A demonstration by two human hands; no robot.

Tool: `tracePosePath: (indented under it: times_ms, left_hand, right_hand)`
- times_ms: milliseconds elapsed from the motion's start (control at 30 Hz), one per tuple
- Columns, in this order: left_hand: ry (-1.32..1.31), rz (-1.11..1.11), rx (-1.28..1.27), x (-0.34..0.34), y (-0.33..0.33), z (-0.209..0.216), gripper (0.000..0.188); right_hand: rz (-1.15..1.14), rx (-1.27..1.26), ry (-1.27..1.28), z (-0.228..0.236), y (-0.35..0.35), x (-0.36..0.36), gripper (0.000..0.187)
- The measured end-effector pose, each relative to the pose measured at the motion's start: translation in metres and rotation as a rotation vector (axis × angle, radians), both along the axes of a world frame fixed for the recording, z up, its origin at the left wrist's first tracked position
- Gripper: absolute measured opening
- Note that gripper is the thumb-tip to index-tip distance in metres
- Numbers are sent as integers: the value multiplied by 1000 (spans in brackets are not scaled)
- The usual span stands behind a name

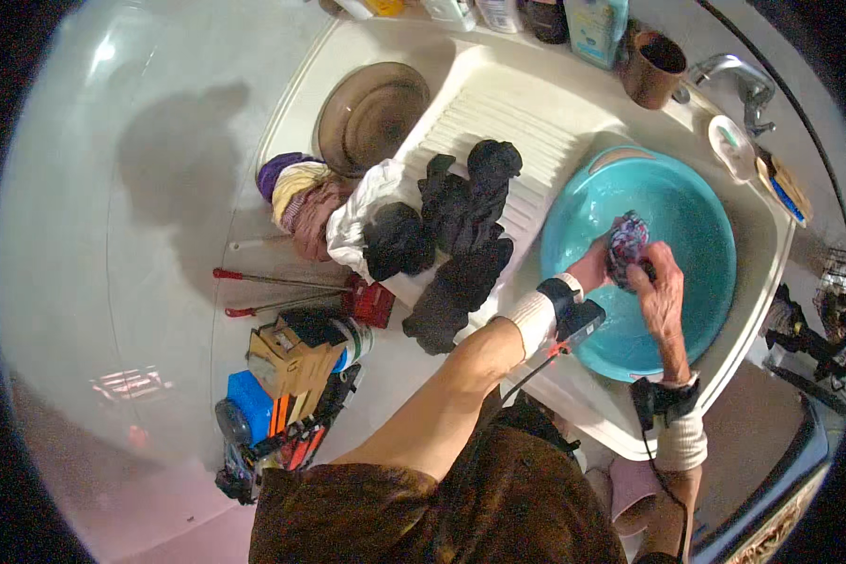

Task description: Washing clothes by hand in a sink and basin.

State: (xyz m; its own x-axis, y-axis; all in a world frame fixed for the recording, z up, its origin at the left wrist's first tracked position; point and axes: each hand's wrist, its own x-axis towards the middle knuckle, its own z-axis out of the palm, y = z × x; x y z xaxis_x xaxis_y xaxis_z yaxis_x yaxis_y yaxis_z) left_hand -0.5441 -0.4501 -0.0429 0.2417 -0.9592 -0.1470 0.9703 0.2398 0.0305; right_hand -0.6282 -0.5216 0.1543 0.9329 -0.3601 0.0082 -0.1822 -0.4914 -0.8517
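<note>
A turquoise basin (710,282) with water in it sits in the right part of the white sink. Over its middle, both my hands grip a small bunched cloth (627,240) with a mottled red, blue and white pattern. My left hand (592,267) is closed on it from the left, its fingers mostly hidden behind the cloth. From the right, my right hand (661,287) has its fingers curled against the cloth's lower side. Whether the cloth is a sock or another small garment, I cannot tell.
Black garments (470,226) and a white one (357,211) lie on the ribbed drainboard (512,103). Beside them hang purple, yellow and mauve clothes (310,207). A brown cup (653,70), bottles (597,28), a tap (738,80) and brushes (785,188) line the back rim.
</note>
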Motion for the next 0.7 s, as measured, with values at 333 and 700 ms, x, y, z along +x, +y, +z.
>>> tracePosePath:
  times_ms: [333, 700]
  left_hand:
    - [-143, 84, 728, -20, -33, 85, 16]
    - [-1664, 14, 1340, 0, -3, 47, 32]
  right_hand:
    - [-181, -359, -94, -56, -29, 25, 16]
    - [-23, -565, 738, -229, -86, -52, 27]
